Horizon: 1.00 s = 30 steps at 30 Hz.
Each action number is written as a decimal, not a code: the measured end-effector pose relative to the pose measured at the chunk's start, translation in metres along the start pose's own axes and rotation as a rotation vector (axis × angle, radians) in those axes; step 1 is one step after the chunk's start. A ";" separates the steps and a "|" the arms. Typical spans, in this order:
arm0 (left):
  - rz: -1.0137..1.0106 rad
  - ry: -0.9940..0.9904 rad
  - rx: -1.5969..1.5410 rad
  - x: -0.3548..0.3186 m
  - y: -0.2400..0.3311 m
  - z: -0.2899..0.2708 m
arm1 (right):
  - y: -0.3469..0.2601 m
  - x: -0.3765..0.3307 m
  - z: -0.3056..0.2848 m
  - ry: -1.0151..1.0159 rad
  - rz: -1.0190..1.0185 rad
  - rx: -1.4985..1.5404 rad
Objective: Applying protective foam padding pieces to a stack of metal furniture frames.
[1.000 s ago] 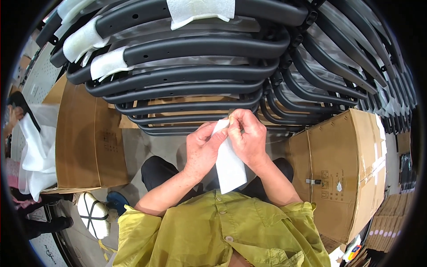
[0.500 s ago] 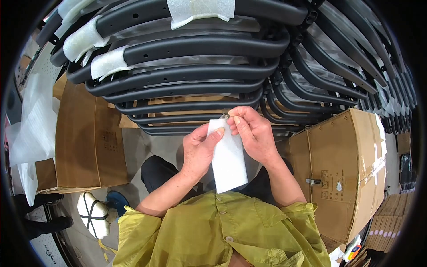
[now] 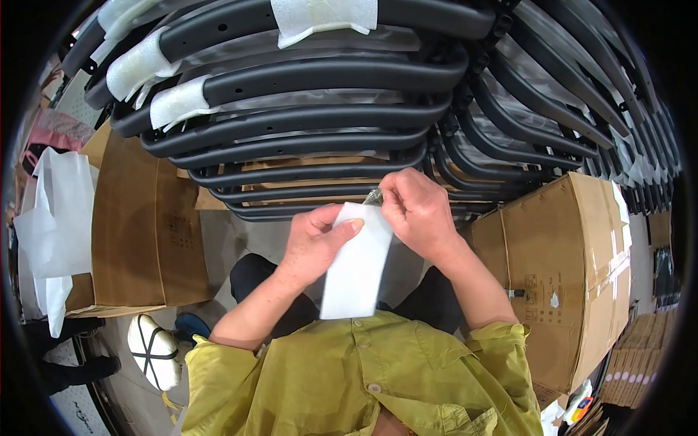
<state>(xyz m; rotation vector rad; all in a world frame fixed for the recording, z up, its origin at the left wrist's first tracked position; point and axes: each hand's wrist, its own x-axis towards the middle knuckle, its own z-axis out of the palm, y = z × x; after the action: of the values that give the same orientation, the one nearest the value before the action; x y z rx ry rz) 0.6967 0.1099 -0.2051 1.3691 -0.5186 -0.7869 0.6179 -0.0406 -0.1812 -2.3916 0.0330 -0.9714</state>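
Note:
My left hand [image 3: 316, 240] grips the upper left edge of a white foam sheet [image 3: 355, 270] that hangs down over my lap. My right hand [image 3: 418, 211] pinches the sheet's top right corner together with a small clear shiny bag [image 3: 374, 196] at my fingertips. Both hands sit close together in front of a stack of black curved chair frames [image 3: 305, 120], some wrapped with white foam pads [image 3: 178, 102]. My yellow-green shirt fills the bottom of the view.
A brown cardboard box [image 3: 142, 225] stands at my left with white foam sheets [image 3: 54, 218] beside it. A larger taped cardboard box [image 3: 574, 269] stands at my right. A white shoe [image 3: 154, 350] shows on the grey floor at lower left.
The foam sheet has unfolded and now hangs longer and flatter between my hands. The white sheets at the far left have shifted. My hands stay in nearly the same place.

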 end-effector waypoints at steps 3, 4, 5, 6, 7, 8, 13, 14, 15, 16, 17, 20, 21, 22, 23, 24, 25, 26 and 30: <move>-0.147 -0.195 -0.052 0.002 0.014 -0.013 | 0.000 0.005 -0.012 -0.076 -0.057 -0.037; -0.149 -0.194 -0.051 0.002 0.017 -0.018 | 0.000 0.007 -0.017 -0.147 -0.059 -0.029; -0.192 -0.260 -0.053 0.002 0.022 -0.023 | 0.000 0.010 -0.021 -0.203 -0.049 -0.006; -0.236 -0.326 -0.056 0.001 0.025 -0.027 | -0.001 0.012 -0.025 -0.203 -0.047 -0.005; -0.256 -0.359 -0.071 0.001 0.027 -0.029 | -0.004 0.015 -0.028 -0.285 0.063 0.076; -0.259 -0.358 -0.071 0.000 0.027 -0.031 | -0.004 0.016 -0.031 -0.365 0.173 0.158; -0.233 -0.436 -0.062 0.002 0.032 -0.027 | 0.007 0.034 -0.047 -0.690 0.678 0.736; -0.233 -0.441 -0.063 0.002 0.030 -0.024 | 0.010 0.033 -0.048 -0.621 0.726 0.719; -0.213 -0.360 -0.045 0.003 0.028 -0.024 | 0.014 0.030 -0.047 -0.525 0.771 0.747; -0.192 -0.280 -0.027 0.005 0.025 -0.024 | 0.018 0.025 -0.045 -0.429 0.816 0.775; -0.162 -0.245 0.001 0.008 0.020 -0.026 | 0.019 0.020 -0.041 -0.435 0.808 0.779; -0.153 -0.178 0.128 0.010 0.018 -0.021 | 0.017 -0.002 -0.033 -0.205 0.756 0.766; -0.155 -0.181 0.127 0.010 0.017 -0.020 | 0.011 -0.006 -0.028 -0.219 0.729 0.723; -0.154 -0.173 0.144 0.011 0.015 -0.019 | 0.006 -0.008 -0.023 -0.234 0.703 0.681; -0.152 -0.164 0.161 0.010 0.014 -0.019 | 0.007 -0.012 -0.016 -0.257 0.663 0.637; -0.152 -0.168 0.161 0.011 0.015 -0.018 | 0.004 -0.012 -0.013 -0.271 0.677 0.621; -0.142 -0.182 0.175 0.010 0.017 -0.017 | 0.005 -0.011 -0.011 -0.282 0.668 0.632; -0.133 -0.195 0.189 0.010 0.018 -0.016 | 0.007 -0.010 -0.010 -0.293 0.659 0.642; -0.188 -0.314 0.115 0.011 0.027 -0.027 | 0.017 0.006 -0.029 -0.582 0.661 0.722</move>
<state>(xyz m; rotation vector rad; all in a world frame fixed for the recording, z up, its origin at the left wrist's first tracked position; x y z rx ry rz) 0.7286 0.1199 -0.1841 1.4216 -0.6952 -1.1510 0.6065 -0.0703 -0.1690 -1.7045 0.2027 0.0524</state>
